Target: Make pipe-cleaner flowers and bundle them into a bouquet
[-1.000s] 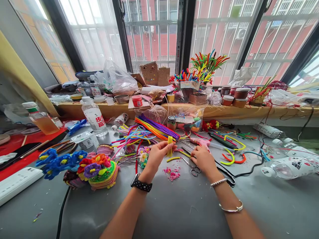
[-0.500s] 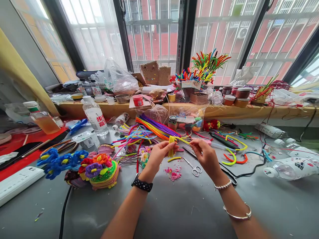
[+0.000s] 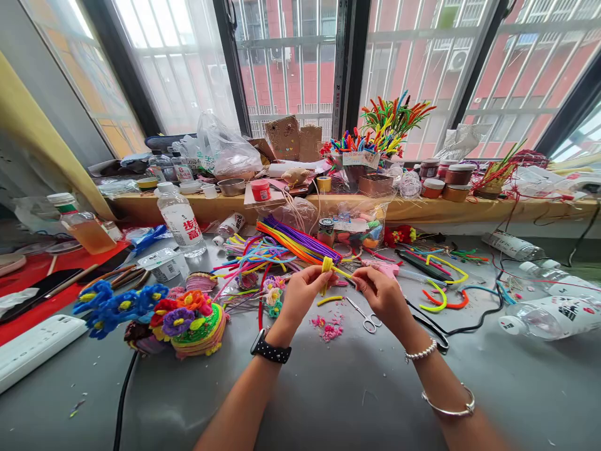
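Note:
A yellow pipe cleaner, folded into a small looped bundle, is pinched between the thumb and fingers of my left hand. One yellow strand stretches from the bundle to my right hand, whose thumb and fingertips close on its end. Both hands are raised over the table. Below and between them lie small scissors, a short yellow pipe cleaner piece and a heap of pink fluff clippings. Behind the left hand is a bundle of purple and orange pipe cleaners.
Pipe cleaner flowers stand left of my left arm. An upright water bottle is behind them, and a white power strip lies at the left edge. Plastic bottles lie at right. A crowded wooden ledge runs below the window.
My right hand has shifted slightly left, towards my left hand. The upper part of the yellow bundle now shows as rounded loops above my left fingertips.

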Available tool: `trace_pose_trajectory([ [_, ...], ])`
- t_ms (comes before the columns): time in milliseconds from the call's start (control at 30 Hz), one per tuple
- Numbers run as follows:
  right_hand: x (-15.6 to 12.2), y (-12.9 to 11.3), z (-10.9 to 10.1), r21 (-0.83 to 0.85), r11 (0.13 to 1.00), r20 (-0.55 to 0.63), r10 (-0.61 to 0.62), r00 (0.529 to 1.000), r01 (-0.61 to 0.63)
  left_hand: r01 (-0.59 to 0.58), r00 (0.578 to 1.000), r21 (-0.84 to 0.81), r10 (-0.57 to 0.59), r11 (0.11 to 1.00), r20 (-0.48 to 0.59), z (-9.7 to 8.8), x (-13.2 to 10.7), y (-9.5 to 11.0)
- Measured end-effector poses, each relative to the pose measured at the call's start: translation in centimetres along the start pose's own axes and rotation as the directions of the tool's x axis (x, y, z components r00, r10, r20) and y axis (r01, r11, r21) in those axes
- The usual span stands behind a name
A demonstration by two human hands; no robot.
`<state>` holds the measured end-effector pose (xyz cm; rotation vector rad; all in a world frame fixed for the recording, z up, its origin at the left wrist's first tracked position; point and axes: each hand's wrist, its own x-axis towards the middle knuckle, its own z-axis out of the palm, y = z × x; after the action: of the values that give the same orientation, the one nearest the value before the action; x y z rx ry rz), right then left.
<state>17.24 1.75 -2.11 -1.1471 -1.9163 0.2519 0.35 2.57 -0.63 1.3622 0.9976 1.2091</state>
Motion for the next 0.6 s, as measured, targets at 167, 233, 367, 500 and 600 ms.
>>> trace_pose_trajectory([
  [167,-0.04,-0.14,-0.02,-0.017,1.000,0.006,-0.009,1.000,0.009,-0.047,0.998,0.094,0.044,0.994,0.032,0.12,-0.09,-0.03],
  [233,0.00,-0.26,-0.16,-0.023,0.999,-0.013,-0.036,0.999,0.036,-0.060,0.997,0.116,0.055,0.991,0.050,0.12,-0.15,0.01],
  [367,0.12,-0.51,-0.30,-0.036,0.998,-0.033,-0.049,0.998,0.048,-0.055,0.997,0.124,0.047,0.991,0.069,0.15,-0.23,0.00],
  [500,0.16,-0.70,-0.22,-0.017,1.000,-0.038,-0.013,0.999,0.013,-0.036,0.997,0.080,0.031,0.996,0.066,0.28,-0.27,0.00],
  [600,0.15,-0.92,-0.29,0.089,0.994,-0.018,0.067,0.998,-0.065,-0.037,0.997,0.042,0.034,0.998,0.070,0.37,-0.26,0.00],
])
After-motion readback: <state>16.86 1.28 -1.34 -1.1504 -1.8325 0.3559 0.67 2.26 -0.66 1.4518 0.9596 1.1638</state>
